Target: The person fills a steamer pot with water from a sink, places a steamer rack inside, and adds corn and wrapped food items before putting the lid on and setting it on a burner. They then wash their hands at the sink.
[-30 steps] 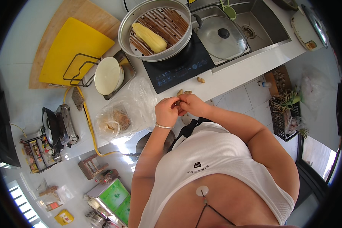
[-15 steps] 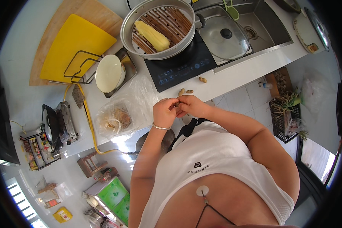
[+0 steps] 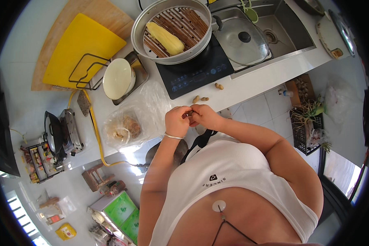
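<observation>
My left hand [image 3: 177,122] and my right hand [image 3: 208,117] meet over the front edge of the counter, fingertips pressed together. Pinched between them is a small brown peanut [image 3: 190,113], mostly covered by the fingers. Just beyond my fingertips lie two unshelled peanuts [image 3: 196,99], and another peanut [image 3: 219,86] sits farther right beside the cooktop. A clear plastic bag [image 3: 123,129] with light brown contents rests on the counter to the left of my left hand.
A steamer pot [image 3: 171,57] holding a peeled yellow vegetable [image 3: 165,38] stands on a black induction cooktop [image 3: 192,76]. A glass lid [image 3: 250,45] lies by the sink [image 3: 293,35]. At left are a white bowl [image 3: 118,80], a yellow cutting board [image 3: 84,51] and a yellow hose [image 3: 97,137].
Both hands stay pinched together at nearly the same spot, with only a slight shift of the right fingers. Nothing on the counter has moved.
</observation>
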`<action>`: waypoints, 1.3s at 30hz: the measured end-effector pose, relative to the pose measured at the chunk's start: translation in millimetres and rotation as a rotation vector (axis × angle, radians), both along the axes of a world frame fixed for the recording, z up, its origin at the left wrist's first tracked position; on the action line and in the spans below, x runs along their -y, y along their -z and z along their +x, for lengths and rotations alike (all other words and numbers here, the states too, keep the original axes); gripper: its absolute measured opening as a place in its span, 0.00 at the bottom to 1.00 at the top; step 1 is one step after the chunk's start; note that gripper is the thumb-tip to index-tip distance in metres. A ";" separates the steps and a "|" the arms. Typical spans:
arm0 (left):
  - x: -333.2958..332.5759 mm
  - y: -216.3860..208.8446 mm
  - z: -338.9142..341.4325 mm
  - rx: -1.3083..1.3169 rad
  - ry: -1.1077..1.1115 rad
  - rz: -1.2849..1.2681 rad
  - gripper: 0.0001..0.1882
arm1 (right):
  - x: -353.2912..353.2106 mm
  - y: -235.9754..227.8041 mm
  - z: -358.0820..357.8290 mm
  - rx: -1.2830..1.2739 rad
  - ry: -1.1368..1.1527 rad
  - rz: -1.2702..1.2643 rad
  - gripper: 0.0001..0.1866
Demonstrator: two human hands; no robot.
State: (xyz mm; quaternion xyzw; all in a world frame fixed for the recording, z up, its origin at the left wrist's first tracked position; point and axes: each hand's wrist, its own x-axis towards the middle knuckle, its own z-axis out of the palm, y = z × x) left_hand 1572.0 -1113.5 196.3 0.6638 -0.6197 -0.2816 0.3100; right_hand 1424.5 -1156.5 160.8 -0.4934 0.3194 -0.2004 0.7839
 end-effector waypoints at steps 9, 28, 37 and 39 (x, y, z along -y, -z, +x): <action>-6.1 -9.9 3.5 -0.060 -0.030 -0.027 0.14 | 5.1 -3.8 1.0 0.130 -0.024 0.126 0.12; -18.7 -25.5 0.0 0.006 -0.039 0.001 0.12 | -7.6 -35.9 -1.0 -0.015 -0.143 -0.078 0.10; -15.5 -15.4 2.7 0.004 -0.067 -0.030 0.11 | -5.3 -31.8 7.8 -0.109 -0.128 -0.179 0.08; -15.0 -11.6 4.5 -0.054 -0.079 -0.004 0.11 | -7.0 -24.5 9.1 -0.075 -0.073 -0.099 0.10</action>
